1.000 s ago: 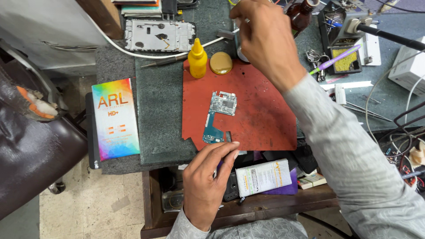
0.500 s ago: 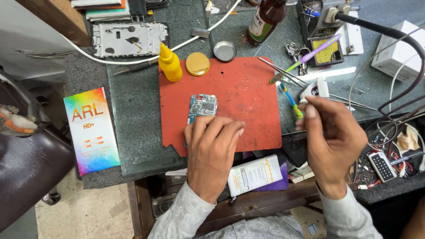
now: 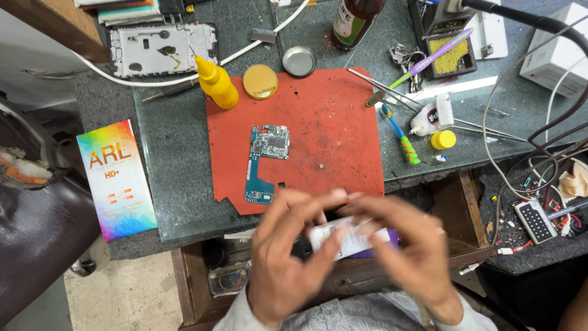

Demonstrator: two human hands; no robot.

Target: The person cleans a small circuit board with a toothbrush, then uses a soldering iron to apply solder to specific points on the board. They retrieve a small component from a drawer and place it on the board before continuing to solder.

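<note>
While both hands blur together at the lower middle of the frame, what they pinch between the fingertips cannot be told; something small and dark seems to sit there, just above a white-and-purple box (image 3: 355, 240) in the open drawer. The left hand (image 3: 288, 263) has its fingers curled and drawn in toward the right hand (image 3: 404, 257), whose fingers arch over to meet them, both narrow, tips almost touching, wrists low over the person's lap.

Just above them, a blue circuit board (image 3: 264, 160) lies flat on the red mat (image 3: 343, 122), apart from both hands. A tiny loose part (image 3: 321, 165) rests on the mat to its right. Farther up stand a yellow squeeze bottle (image 3: 217, 83) and a round yellow tin (image 3: 260, 81); a toothbrush (image 3: 398, 135) lies at the mat's right edge.

Anything this small, handled off the mat's edge, could slip from the fingertips and drop into the cluttered drawer or to the floor.
</note>
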